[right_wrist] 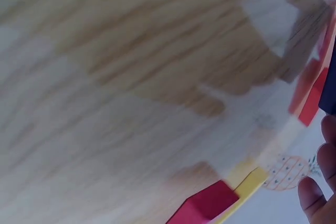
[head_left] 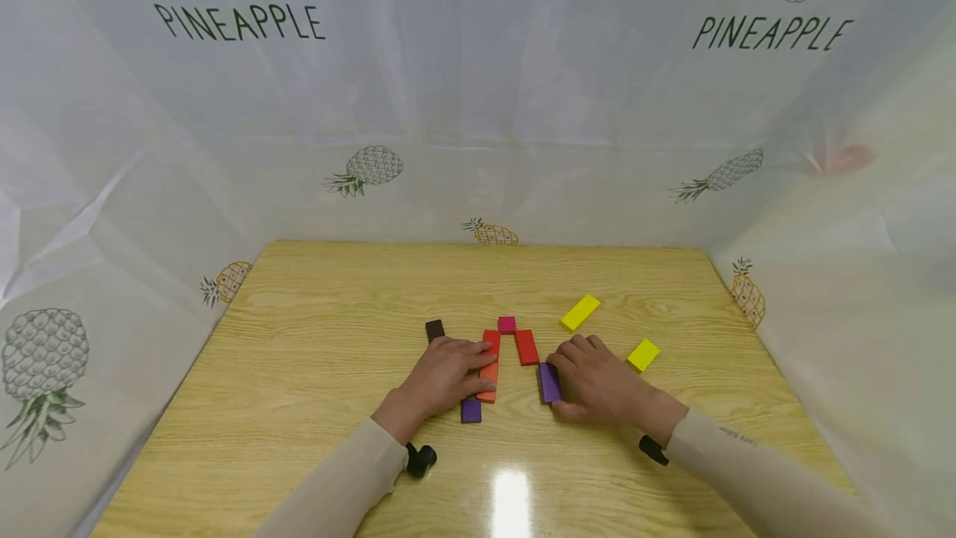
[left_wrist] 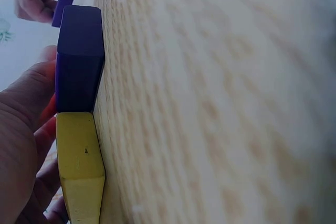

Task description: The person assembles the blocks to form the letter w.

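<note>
In the head view, my left hand (head_left: 444,374) lies with its fingers extended onto a long orange-red block (head_left: 489,368). A small purple block (head_left: 471,411) sits by that thumb, and the left wrist view shows a yellow block (left_wrist: 81,150) end to end with it, close to the palm. My right hand (head_left: 601,382) pinches a longer purple block (head_left: 549,384) between thumb and fingers, its near end by the thumb. A red block (head_left: 527,347) touches or nearly touches that block's far end. At the top, a magenta block (head_left: 507,325) joins the row.
A dark block (head_left: 435,328) shows beyond the left hand, partly hidden by it. Two yellow blocks lie on the right: a long one (head_left: 580,313) and a shorter one (head_left: 644,354). The wooden table (head_left: 336,297) ends at a pineapple-print curtain (head_left: 418,90).
</note>
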